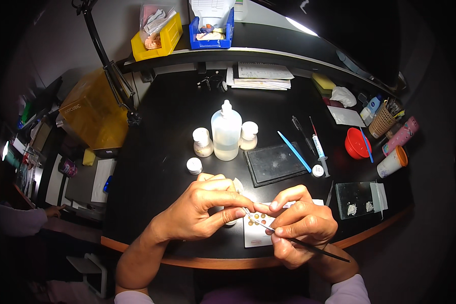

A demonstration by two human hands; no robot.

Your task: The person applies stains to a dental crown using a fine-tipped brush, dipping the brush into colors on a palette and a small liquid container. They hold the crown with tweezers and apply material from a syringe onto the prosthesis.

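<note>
White-capped jar (203, 144) stood beyond and left of the spotted card (253, 236). Left hand (200, 207), at the card's left, pinched a small pale piece (247, 212), its kind unclear, between thumb and forefinger above the card's left edge. Right hand (304, 225), over the card's right side, gripped a thin brush (319, 249), tip close to the piece. Red bowl (358, 143) sat beyond, right of the card. A loosened pinch could have dropped the piece onto the card; excess brush pressure could have dislodged it.
</note>
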